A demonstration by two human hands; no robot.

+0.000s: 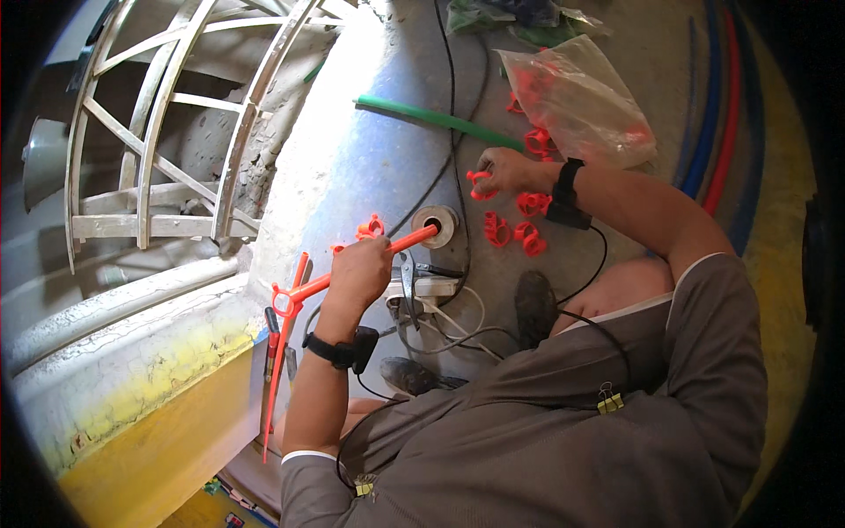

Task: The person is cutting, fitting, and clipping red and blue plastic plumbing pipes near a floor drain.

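Observation:
My left hand [363, 271] is closed around an orange-red pipe [310, 289], whose open end points to the upper right, over a tape roll [446, 216]. A red ring-shaped fitting [283, 302] sits at the pipe's lower left part, and another red fitting [371, 226] shows just beyond my left fingers. My right hand [508, 172] pinches a small red plastic fitting [481, 187] at the fingertips. Beside it, several loose red fittings [497, 230] of the same look lie on the floor. A clear plastic bag [598, 110] with more red pieces lies beyond my right wrist.
A green pipe [422, 112] and black cables cross the floor ahead. Pliers [408, 280] rest by a white power strip [433, 289]. A red-handled tool [272, 330] lies at left near the ledge. Wooden framework [158, 158] stands far left; blue and red pipes [727, 114] run along the right.

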